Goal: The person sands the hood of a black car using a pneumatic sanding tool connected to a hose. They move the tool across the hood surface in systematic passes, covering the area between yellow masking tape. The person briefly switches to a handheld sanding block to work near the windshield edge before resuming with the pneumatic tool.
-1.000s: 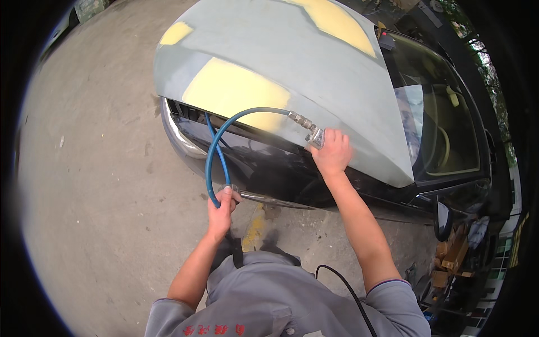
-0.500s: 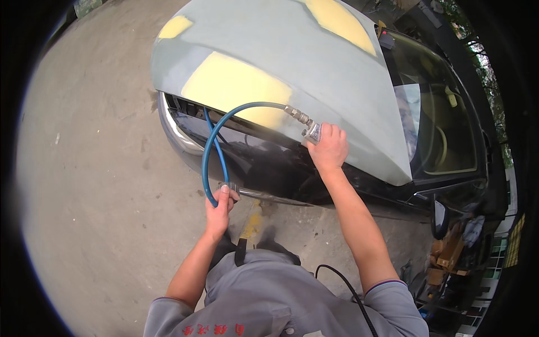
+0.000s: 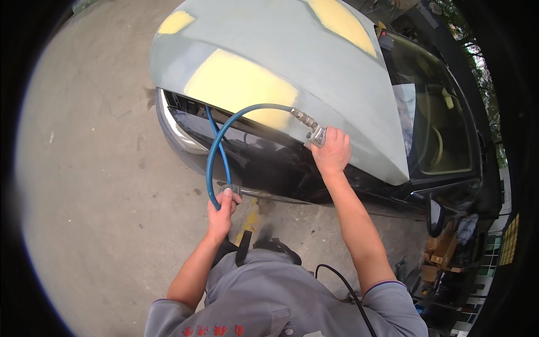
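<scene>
My right hand point(image 3: 332, 150) is closed round a silver air gun point(image 3: 315, 136) over the near edge of the car hood point(image 3: 337, 106). A metal coupler point(image 3: 303, 117) joins the gun to a blue air hose point(image 3: 211, 163). The hose arches left and down to my left hand point(image 3: 222, 213), whose fingers are closed on it. A greyish piece point(image 3: 231, 190) also shows at those fingers; its kind is unclear. Grey primer coats the hood, with pale yellow filler patches point(image 3: 241, 84) on it. The gun's nozzle is hidden.
The black car fender point(image 3: 269, 163) and headlight point(image 3: 182, 135) lie below the hood's edge. The windshield point(image 3: 432, 112) and side mirror point(image 3: 434, 216) are to the right. Cardboard boxes point(image 3: 443, 250) stand at lower right. Concrete floor point(image 3: 95, 168) stretches along the left.
My right hand and the air gun have shifted slightly right. My left hand is a touch lower and further right, with the hose loop moving along; both grips are unchanged.
</scene>
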`<act>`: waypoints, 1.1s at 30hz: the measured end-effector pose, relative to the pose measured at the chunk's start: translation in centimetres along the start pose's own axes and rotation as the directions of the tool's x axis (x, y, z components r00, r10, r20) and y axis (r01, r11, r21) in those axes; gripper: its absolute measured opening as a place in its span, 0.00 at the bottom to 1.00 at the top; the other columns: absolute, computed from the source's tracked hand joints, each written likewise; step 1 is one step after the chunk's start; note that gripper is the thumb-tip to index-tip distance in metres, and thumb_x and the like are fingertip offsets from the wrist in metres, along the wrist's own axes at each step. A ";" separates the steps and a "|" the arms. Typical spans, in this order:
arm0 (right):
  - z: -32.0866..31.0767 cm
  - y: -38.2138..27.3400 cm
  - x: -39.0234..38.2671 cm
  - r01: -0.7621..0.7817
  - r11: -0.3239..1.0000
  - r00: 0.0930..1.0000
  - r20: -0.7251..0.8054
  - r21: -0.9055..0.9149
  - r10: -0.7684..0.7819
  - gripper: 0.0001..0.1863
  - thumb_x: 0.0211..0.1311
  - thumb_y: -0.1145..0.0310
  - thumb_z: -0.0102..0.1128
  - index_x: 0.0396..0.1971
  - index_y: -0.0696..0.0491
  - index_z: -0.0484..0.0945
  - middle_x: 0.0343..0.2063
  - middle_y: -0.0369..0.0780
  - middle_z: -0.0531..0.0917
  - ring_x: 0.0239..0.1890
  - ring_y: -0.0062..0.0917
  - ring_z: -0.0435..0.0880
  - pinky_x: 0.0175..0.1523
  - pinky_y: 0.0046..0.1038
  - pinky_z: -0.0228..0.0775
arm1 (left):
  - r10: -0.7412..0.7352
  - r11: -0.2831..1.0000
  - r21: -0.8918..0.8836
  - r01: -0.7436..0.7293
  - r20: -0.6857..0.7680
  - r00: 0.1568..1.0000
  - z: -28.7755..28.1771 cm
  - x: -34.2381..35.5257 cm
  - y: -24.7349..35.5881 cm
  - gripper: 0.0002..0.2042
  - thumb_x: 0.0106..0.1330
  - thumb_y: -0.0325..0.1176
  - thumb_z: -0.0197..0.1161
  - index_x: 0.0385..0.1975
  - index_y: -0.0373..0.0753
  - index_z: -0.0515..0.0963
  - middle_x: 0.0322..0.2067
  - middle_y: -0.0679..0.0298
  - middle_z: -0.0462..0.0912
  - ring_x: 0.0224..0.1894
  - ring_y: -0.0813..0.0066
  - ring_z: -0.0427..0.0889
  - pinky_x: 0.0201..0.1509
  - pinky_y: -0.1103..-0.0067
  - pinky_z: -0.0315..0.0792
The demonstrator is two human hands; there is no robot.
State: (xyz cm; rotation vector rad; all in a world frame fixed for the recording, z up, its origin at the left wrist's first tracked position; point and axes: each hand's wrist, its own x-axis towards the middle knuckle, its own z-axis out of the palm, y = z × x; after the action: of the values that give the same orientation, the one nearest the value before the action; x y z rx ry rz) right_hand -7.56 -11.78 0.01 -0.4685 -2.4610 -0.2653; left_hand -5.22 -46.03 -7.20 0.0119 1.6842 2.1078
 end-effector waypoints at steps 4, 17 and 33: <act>-0.4 -1.5 -0.6 -0.002 1.000 0.999 0.054 0.002 0.002 0.27 0.44 0.57 0.85 0.42 0.47 0.79 0.40 0.36 0.81 0.42 0.39 0.81 0.40 0.43 0.79 | 0.011 0.999 -0.030 -0.010 0.017 1.000 -0.1 0.4 -0.5 0.28 0.87 0.50 0.53 0.29 0.33 0.84 0.16 0.78 0.63 0.21 0.88 0.58 0.27 0.80 0.52; -1.1 3.4 -1.0 -0.042 0.997 0.998 0.055 0.070 0.038 0.33 0.35 0.57 0.89 0.43 0.46 0.80 0.41 0.35 0.82 0.43 0.38 0.81 0.41 0.41 0.81 | 0.018 0.993 0.114 -0.026 0.071 0.997 3.3 0.0 -0.5 0.28 0.88 0.49 0.52 0.31 0.32 0.84 0.17 0.78 0.61 0.21 0.88 0.56 0.27 0.79 0.49; -2.5 22.0 -5.4 -0.100 0.995 0.994 0.048 0.023 0.099 0.28 0.40 0.58 0.85 0.42 0.46 0.80 0.39 0.35 0.81 0.43 0.38 0.81 0.40 0.42 0.78 | 0.001 0.938 0.344 -0.038 0.110 0.994 12.6 -1.6 -1.0 0.24 0.86 0.43 0.58 0.29 0.33 0.86 0.16 0.76 0.66 0.20 0.87 0.62 0.26 0.78 0.57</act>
State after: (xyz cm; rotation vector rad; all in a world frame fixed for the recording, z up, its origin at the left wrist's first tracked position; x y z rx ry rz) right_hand 6.41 6.21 0.49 -0.5909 -2.4747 -0.1835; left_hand 0.00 -34.70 -4.46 0.2464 1.9709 1.7622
